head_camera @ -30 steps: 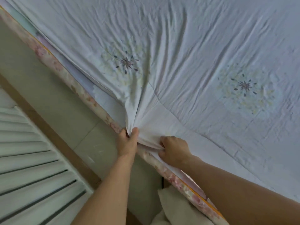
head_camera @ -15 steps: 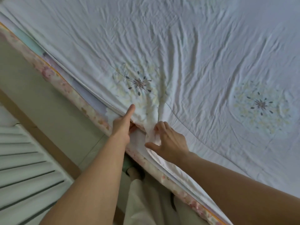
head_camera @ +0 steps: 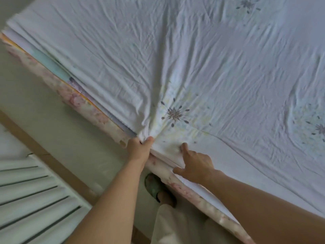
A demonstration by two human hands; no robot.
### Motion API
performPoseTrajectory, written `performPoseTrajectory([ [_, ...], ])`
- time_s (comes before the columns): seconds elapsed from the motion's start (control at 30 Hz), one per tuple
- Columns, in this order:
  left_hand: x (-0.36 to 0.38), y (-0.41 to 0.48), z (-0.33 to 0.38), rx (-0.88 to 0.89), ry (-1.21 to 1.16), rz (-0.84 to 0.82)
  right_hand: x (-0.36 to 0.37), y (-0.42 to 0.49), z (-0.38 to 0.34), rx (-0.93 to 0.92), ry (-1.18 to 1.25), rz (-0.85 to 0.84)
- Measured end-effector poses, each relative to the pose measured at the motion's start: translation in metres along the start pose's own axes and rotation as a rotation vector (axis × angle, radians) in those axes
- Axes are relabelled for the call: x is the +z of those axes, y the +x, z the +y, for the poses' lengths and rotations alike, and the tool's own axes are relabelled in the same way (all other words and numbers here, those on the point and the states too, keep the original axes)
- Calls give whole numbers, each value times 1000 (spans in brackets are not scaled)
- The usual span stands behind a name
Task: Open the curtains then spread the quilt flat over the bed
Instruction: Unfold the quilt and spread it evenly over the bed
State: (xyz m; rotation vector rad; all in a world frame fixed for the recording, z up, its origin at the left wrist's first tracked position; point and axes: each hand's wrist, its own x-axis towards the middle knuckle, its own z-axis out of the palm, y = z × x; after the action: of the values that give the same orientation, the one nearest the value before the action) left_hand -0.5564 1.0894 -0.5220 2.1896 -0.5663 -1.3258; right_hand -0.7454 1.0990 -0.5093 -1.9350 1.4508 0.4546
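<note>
Your left hand (head_camera: 139, 149) now grips the near edge of the quilt (head_camera: 202, 64); your right hand (head_camera: 195, 166) rests slack just beside. Its bulk lies ahead.

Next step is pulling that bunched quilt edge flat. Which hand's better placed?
Left, probably. The left hand grips the quilt at the bed edge, right where the creases converge. The right hand only lays a straight finger on the fabric beside it.

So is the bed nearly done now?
Nearly. The quilt already covers the bed we can see. Right now the left hand grips its edge, and creases fan out from there; the right hand touches the edge beside it. Left: smoothing those creases. Curtains aren't in view.
</note>
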Motion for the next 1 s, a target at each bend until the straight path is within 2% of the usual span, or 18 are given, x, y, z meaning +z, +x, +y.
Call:
performPoseTrajectory([
  [0.07,-14,12,12,-27,-42,-59,-6,11,-13,-2,11,42],
  [0.17,-39,33,31,-141,-289,-114,-11,27,-39,-15,62,183],
  [0.3,-62,67,60,-182,-546,-97,-15,50,-80,-68,84,330],
  [0.37,-61,82,72,-208,-601,-95,-14,64,-100,-73,93,369],
  [0.43,-61,94,79,-193,-493,-53,-12,74,-117,-57,105,373],
  [0.53,-90,111,73,-60,-240,200,-11,82,-137,-21,59,415],
  [0.6,-115,118,60,-34,-197,264,-13,85,-147,23,32,437],
  [0.83,-127,127,61,-8,-87,95,-32,118,-184,4,26,361],
  [1.0,-147,141,71,8,-61,-116,-51,155,-215,-42,37,389],
])
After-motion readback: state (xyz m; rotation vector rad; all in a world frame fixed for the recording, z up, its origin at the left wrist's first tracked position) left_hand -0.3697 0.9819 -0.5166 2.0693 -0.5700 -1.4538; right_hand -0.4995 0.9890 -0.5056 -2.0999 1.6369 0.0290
